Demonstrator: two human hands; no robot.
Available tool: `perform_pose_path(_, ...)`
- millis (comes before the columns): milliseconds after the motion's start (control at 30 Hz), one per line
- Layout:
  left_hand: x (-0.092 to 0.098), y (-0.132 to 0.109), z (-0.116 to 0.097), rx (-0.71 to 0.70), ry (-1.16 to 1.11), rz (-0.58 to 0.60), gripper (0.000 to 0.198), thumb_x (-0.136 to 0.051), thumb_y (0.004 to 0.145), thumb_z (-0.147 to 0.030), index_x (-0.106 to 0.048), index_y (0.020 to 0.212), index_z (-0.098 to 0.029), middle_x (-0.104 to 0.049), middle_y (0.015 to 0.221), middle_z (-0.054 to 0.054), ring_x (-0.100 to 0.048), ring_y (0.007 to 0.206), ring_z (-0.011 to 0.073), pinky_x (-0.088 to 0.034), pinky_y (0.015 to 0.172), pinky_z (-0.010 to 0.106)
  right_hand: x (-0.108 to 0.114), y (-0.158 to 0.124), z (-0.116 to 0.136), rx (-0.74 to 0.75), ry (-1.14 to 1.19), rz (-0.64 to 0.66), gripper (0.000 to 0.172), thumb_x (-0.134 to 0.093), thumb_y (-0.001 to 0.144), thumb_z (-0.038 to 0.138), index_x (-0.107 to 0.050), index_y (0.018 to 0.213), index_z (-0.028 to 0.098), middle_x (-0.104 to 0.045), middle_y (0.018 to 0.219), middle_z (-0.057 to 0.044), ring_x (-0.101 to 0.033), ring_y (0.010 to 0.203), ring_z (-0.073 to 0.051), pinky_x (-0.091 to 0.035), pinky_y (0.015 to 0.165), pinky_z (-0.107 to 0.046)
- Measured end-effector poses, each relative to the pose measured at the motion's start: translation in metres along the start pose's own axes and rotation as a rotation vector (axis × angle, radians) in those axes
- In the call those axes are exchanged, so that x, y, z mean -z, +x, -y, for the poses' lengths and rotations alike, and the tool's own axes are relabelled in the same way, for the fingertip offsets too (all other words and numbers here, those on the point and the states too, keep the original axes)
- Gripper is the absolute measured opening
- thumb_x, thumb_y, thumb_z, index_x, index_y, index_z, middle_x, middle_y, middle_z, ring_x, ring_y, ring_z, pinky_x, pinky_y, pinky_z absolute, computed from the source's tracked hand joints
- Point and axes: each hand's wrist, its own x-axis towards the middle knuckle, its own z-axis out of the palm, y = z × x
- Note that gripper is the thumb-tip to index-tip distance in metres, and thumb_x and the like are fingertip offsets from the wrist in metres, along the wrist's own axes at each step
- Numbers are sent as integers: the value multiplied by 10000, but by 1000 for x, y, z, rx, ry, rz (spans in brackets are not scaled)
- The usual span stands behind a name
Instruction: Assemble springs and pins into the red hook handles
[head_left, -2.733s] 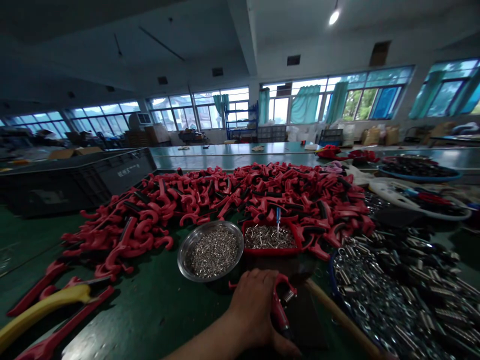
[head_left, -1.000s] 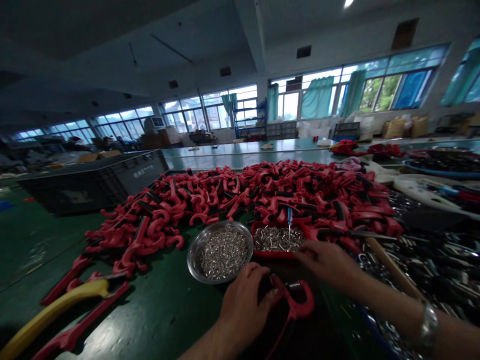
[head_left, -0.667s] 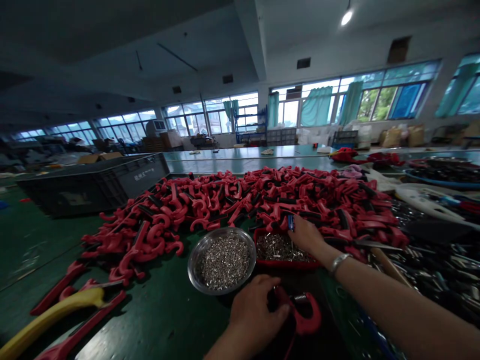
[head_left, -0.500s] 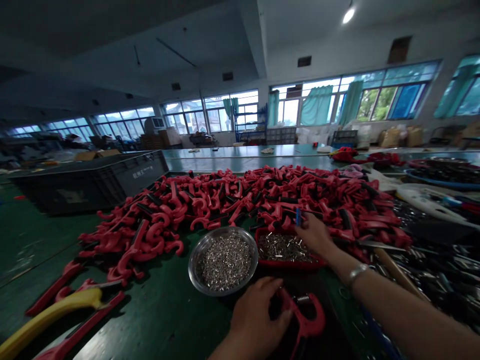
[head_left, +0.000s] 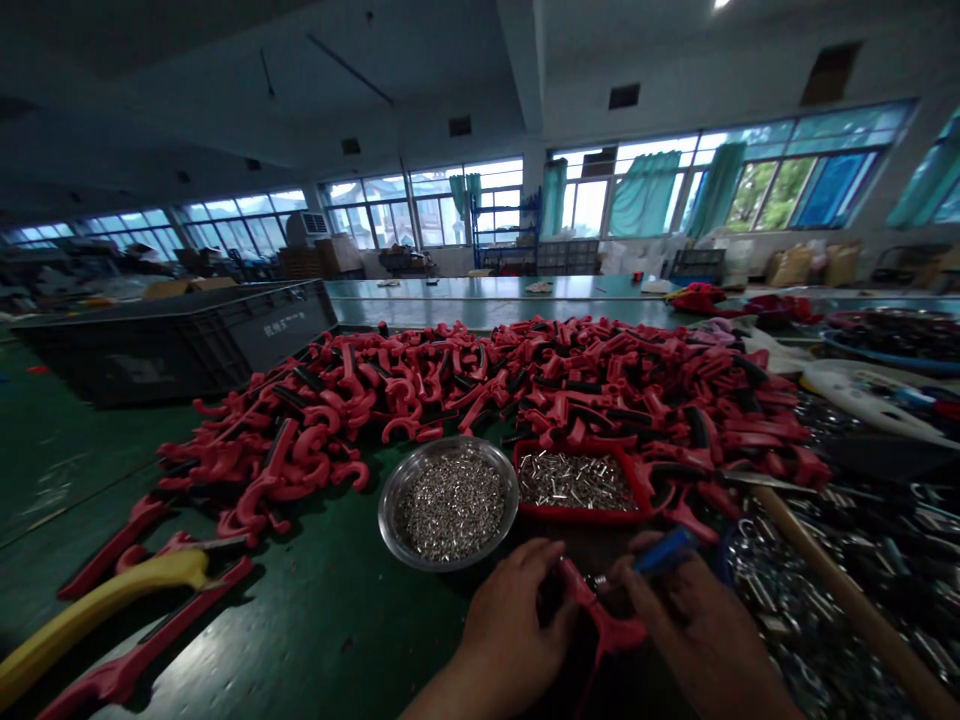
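Low in the head view, my left hand (head_left: 510,630) grips a red plastic handle (head_left: 615,632) with a hooked end, thumb and fingers closed around its upper part. My right hand (head_left: 705,630) holds a small blue-handled tool (head_left: 666,551) and has its fingertips at the same handle. Between the two hands a bit of metal, seemingly the coil spring (head_left: 596,582), shows at the handle. Just beyond lie a metal bowl (head_left: 388,540) of tiny metal pieces and a red tray (head_left: 581,515) of short metal pins. My right fingertips partly cover the handle's hook.
A broad heap of red and black handles (head_left: 450,385) spreads behind the bowl. On the left are a yellow curved handle (head_left: 105,605) and a dark crate (head_left: 180,345). Many metal parts (head_left: 795,600) and a wooden stick (head_left: 847,610) lie at right.
My right hand, with the blue-handled tool, has come back from over the red tray to the handle in my left hand. The left hand keeps its grip; the view has tilted slightly down.
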Motion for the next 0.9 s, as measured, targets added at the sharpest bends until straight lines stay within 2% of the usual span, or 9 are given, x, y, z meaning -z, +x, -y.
perform_pose_path(100, 0, 0, 0, 18, -4, 2, 481, -501, 772, -388, -483, 1225, -226, -471, 1290, 41, -438, 1164, 208, -343, 995, 351, -7, -6, -10, -35, -20, -77, 222, -494, 797, 406, -464, 922, 225, -681, 759, -25, -665, 672, -191, -549, 577, -253)
perform_pose_path(267, 0, 0, -1, 36, -11, 11, 490, -513, 764, -375, -478, 1231, -233, -467, 1293, 32, -429, 1172, 200, -334, 1002, 340, -7, -6, -16, -47, 1, -95, 186, -503, 804, 394, -460, 897, 239, -679, 734, -5, -666, 669, -176, -546, 584, -227)
perform_pose_path(567, 2, 1, -3, 35, -12, 18, 485, -501, 771, -378, -479, 1231, -226, -466, 1293, 37, -425, 1174, 206, -332, 1001, 343, -6, -7, -15, 97, -147, -98, 151, -479, 821, 378, -515, 853, 236, -669, 738, -6, -661, 665, -172, -544, 570, -227)
perform_pose_path(733, 2, 0, -3, 43, -19, 21, 503, -510, 768, -401, -472, 1239, -229, -458, 1301, 37, -423, 1177, 206, -330, 1002, 344, -8, -9, -17, 95, -200, -114, 142, -478, 827, 379, -502, 858, 242, -671, 716, 1, -659, 619, -179, -542, 543, -247)
perform_pose_path(900, -1, 0, 1, 31, -35, 8, 500, -508, 773, -410, -474, 1238, -231, -458, 1300, 39, -425, 1174, 205, -337, 997, 341, -9, -11, -13, 201, -237, -80, 122, -469, 832, 345, -511, 856, 233, -656, 757, -20, -653, 651, -171, -534, 557, -234)
